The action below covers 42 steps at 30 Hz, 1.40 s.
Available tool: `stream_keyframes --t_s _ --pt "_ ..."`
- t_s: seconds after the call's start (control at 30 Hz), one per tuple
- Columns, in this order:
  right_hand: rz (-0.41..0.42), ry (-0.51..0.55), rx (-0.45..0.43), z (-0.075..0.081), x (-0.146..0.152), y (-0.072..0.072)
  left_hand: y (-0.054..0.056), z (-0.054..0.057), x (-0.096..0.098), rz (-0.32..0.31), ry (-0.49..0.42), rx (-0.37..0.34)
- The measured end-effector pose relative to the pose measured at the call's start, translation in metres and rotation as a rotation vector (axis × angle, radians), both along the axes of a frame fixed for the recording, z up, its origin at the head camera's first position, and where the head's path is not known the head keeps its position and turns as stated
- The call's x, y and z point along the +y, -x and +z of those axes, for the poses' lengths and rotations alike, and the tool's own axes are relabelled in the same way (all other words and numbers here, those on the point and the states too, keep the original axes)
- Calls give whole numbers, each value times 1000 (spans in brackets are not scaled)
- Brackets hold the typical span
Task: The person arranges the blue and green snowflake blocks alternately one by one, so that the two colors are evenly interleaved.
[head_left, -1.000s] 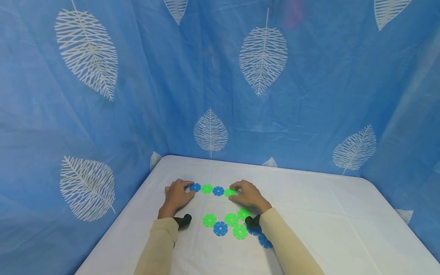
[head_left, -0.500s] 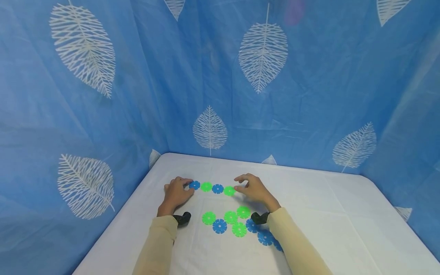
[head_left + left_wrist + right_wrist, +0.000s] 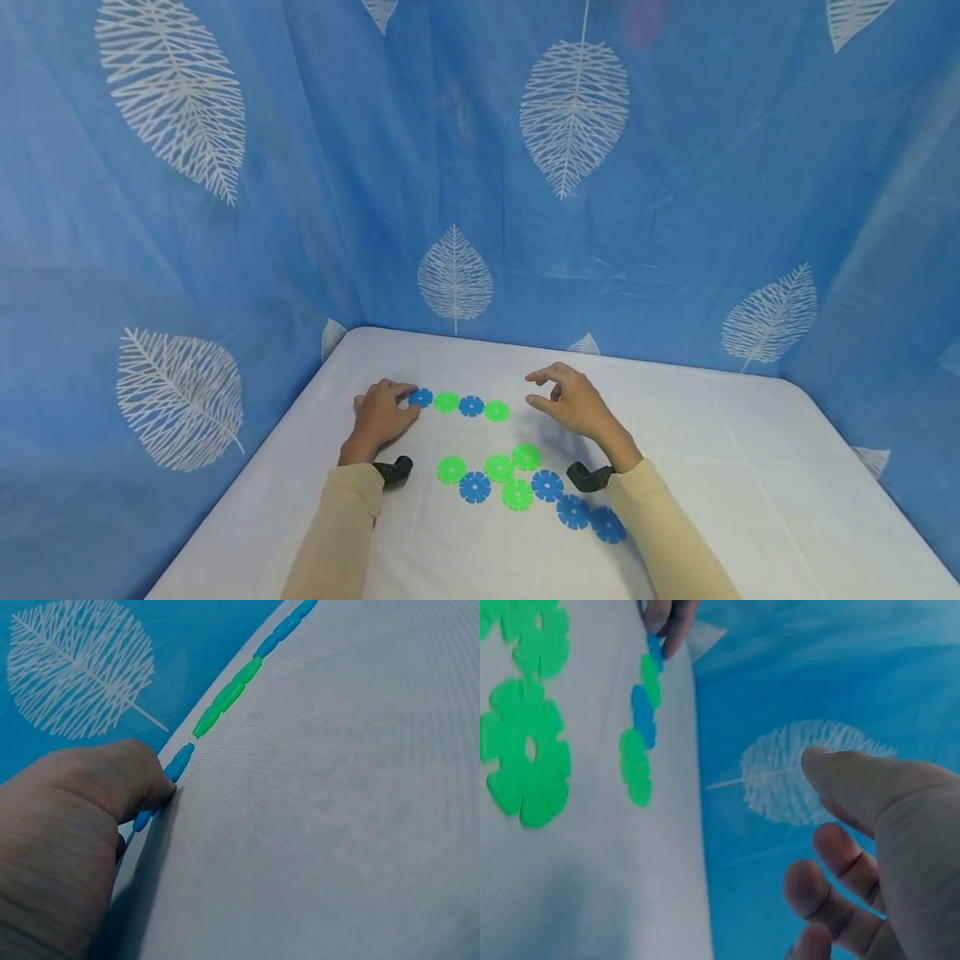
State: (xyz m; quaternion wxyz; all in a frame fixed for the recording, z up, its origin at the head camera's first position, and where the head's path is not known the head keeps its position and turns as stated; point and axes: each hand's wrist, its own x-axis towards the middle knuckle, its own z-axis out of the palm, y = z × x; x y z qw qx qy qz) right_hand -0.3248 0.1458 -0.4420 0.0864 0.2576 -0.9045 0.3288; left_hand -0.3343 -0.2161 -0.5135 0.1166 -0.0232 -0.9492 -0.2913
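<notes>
Evidently, the left hand (image 3: 381,417) is anchoring a row of discs just left of the middle of the frame: its thumb and forefinger are curving in on opposite edges of the outermost blue disc (image 3: 421,397), pinching it flat on the white tablecloth (image 3: 750,475), probably so that the row isn't sliding. From that end the line is running rightward through a first green disc (image 3: 447,402), an inner blue disc (image 3: 471,407) and a far green disc (image 3: 497,411), the colours alternating and the rims sitting close; whether their slots are interlocking is too small to tell. Towards the lower centre of the frame, four loose green discs (image 3: 517,500) and four loose blue discs (image 3: 573,516) are lying in a straggling group, seemingly where either hand is having an easy reach.

As for pose, the left hand is resting low, its back facing up, its forearm rising from the lower edge. The right hand (image 3: 573,402) is hovering right of the row, clear of every disc; its thumb and forefinger are standing well apart, the other fingers are curling loosely, and it is holding nothing. Its forearm is slanting in from the lower right.
</notes>
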Motion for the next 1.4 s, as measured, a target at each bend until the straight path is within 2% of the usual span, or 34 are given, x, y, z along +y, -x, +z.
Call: stream_keyframes --t_s 0.2,0.4,0.77,0.93,1.07,1.2,1.4 --pt "-7 -10 45 14 7 -20 2 3 0 -1 2 -16" --pt "-8 -14 70 22 22 -36 -1 3 -1 -4 3 -11" --pt "-72 -24 67 19 57 -51 0 3 -1 -4 -5 -15" --pt "-72 -43 70 18 68 -61 -1 3 0 -5 -12 -13" --pt "-47 -56 42 18 76 -73 -2 2 2 -9 -20 -11" --pt "-17 -51 6 13 83 -79 -2 2 2 -17 -15 -20" --pt "60 7 -130 -2 90 -81 -1 4 1 -9 -14 -20"
